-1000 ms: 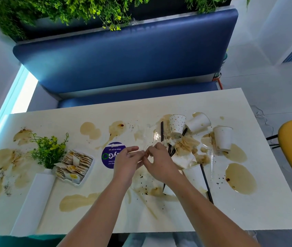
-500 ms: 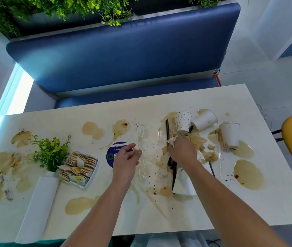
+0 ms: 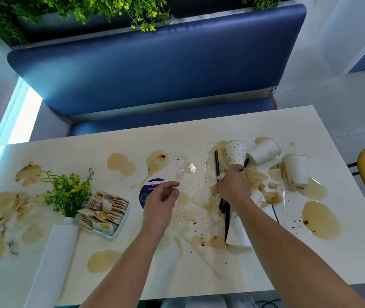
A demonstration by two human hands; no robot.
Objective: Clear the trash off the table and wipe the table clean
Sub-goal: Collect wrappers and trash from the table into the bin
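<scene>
Stained table (image 3: 272, 261), right hand (image 3: 234, 188) gripping napkins (image 3: 256, 177)

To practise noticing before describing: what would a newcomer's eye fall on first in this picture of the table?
Brown spills blotch the pale table from end to end. At its far right lie upended paper cups, where the right hand grips soggy napkins and black straws; the left hand pinches a clear wrapper at the middle.

left hand (image 3: 161, 203): hovering, fingers curling loosely, thumb and forefinger tips nearly meeting, hold unclear | right hand (image 3: 233, 187): knuckles up, gripping a trash bundle (image 3: 226, 216) | forearms: both reaching forward, bare
</scene>
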